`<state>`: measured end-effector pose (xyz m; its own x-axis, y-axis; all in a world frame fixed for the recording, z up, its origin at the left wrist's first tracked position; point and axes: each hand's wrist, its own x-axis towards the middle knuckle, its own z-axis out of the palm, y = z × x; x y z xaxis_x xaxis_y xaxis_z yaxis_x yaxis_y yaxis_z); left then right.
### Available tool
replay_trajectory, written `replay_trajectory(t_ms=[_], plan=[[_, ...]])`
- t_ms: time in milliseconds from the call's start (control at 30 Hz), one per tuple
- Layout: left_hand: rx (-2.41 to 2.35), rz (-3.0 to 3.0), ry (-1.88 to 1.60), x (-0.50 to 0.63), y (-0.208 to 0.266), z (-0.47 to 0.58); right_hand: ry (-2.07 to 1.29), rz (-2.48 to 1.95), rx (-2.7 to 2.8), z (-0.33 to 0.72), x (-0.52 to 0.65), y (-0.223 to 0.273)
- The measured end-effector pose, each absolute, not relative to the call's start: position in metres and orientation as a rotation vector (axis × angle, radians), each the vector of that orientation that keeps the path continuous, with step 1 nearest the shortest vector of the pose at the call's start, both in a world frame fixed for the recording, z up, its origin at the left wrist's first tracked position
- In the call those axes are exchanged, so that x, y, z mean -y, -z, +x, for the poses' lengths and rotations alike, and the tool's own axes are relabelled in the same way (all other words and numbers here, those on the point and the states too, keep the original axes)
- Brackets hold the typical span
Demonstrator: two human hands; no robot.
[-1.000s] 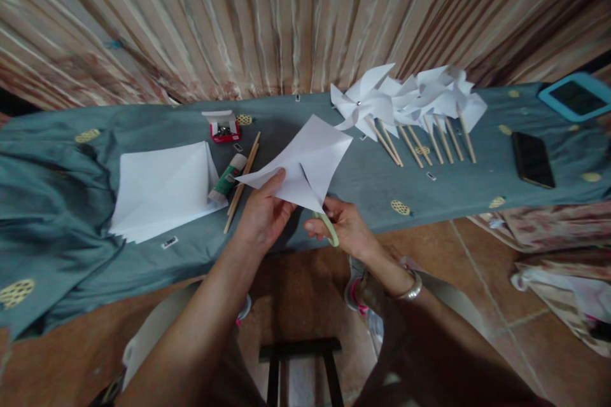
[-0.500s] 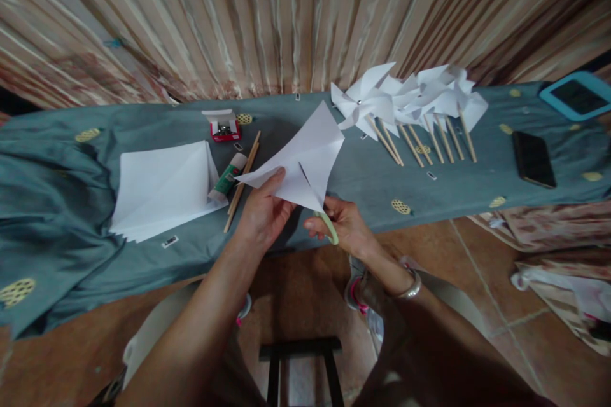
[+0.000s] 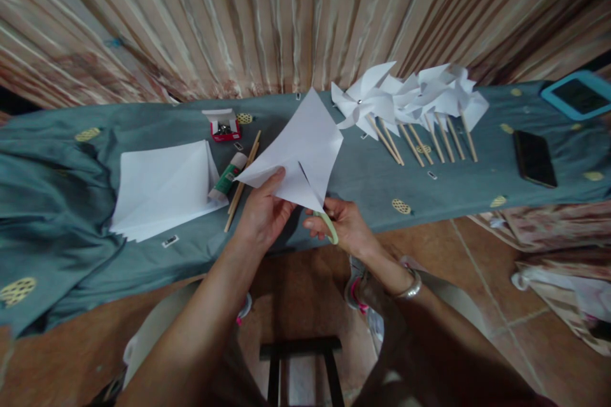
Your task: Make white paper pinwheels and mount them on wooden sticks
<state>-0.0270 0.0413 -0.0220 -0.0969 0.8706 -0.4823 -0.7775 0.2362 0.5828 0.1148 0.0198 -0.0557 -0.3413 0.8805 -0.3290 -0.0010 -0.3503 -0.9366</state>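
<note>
White paper (image 3: pixel 305 143) is the thing in hand in the head view, a creased sheet held above the near edge of the green cloth (image 3: pixel 363 191), between the two hands. Its far corner has just swung out: a second ago it sat lower and the right corner reached further across, whereas now the far corner points up toward the curtain (image 3: pixel 286 13) and the sheet looks more spread. Both hands keep nearly the same place, and the dark slanting line in the paper looks no longer than before; whether it is a slit or a blade's edge I cannot tell. For the work in hand, this seems to be a shift of the sheet rather than fresh cutting, leaving the paper more open around that line.

Left hand (image 3: pixel 262 213) is closed on the sheet's near left part, thumb on top and fingers beneath. Right hand (image 3: pixel 346 226) is curled round the pale green scissors (image 3: pixel 329 227), whose handle shows below the paper's near corner; how far the blades stand apart is hidden.

To the left lie a stack of white sheets (image 3: pixel 162 187), a green glue stick (image 3: pixel 228 177), wooden sticks (image 3: pixel 233 205) and an open red box (image 3: pixel 226 133). To the right, paper pinwheels (image 3: pixel 377 92) lie overlapping, with a dark phone (image 3: pixel 534 159) well apart from them.
</note>
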Motion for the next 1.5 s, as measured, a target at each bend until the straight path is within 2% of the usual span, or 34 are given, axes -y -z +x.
replay_trajectory(t_ms=[667, 933, 1167, 1267, 1400, 1500], plan=[[-0.943, 0.134, -1.368, -0.041, 0.023, -0.028, -1.8, -1.22, 1.234, 0.114, -0.02, 0.045], [-0.968, 0.184, -1.346, -0.046, 0.023, -0.034, -2.036, -1.19, 1.286, 0.13, -0.017, 0.037], [-0.996, 0.159, -1.46, -0.054, 0.023, -0.05, -2.246, -1.163, 1.476, 0.162, -0.02, 0.027], [-1.028, 0.191, -1.451, -0.053, 0.026, -0.056, -1.969, -1.18, 1.462, 0.178, -0.025, 0.025], [-1.088, 0.325, -1.426, -0.048, 0.029, -0.056, -1.235, -1.312, 1.312, 0.188, -0.033, 0.022], [-1.096, 0.387, -1.419, -0.045, 0.031, -0.05, -0.901, -1.331, 1.329, 0.189, -0.036, 0.02]])
